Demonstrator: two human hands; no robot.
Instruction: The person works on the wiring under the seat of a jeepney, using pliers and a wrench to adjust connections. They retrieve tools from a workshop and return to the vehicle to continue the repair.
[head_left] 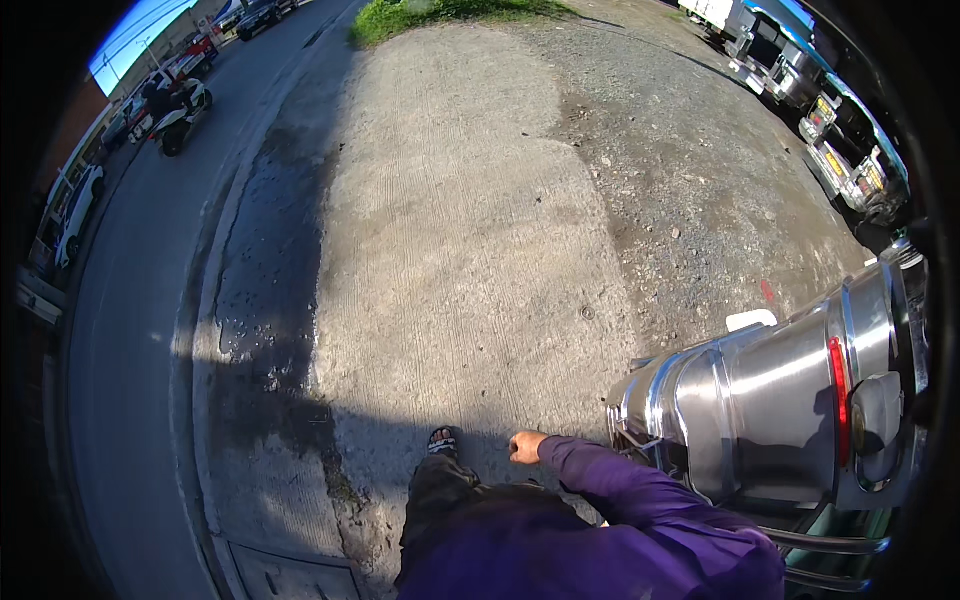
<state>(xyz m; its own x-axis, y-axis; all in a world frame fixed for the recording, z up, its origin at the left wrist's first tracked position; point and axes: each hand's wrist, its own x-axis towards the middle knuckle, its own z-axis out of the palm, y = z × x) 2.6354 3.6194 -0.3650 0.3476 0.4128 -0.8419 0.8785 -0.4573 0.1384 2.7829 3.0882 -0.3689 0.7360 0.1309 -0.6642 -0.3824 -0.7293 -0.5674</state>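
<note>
One bare right hand shows on my feed, its fingers curled into a loose fist; whether anything is tucked inside, I cannot tell. The left hand is out of my view, so I cannot tell its state. My landmark is the polished, silver-coloured metal vehicle body, the big thing nearest the right hand: it stands to the wearer's right, and the hand is just to its left, apart from it. A long purple fabric sleeve covers the arm and crosses my sight of the body's lower edge; I cannot judge whether they touch.

Left of the vehicle body, past the hand, I see a foot in a dark open-toed sandal below dark trousers. On the body itself I make out an upright red strip, and along its far edge a white rounded piece.

Ahead and to the left of the body stretches a pale, ribbed concrete slab; straight ahead of it lies grey, stony gravel, with a row of parked silver-coloured vehicles beyond. Well to the body's left, across the slab, runs a grey paved road carrying a white-and-dark motorcycle with a rider.
</note>
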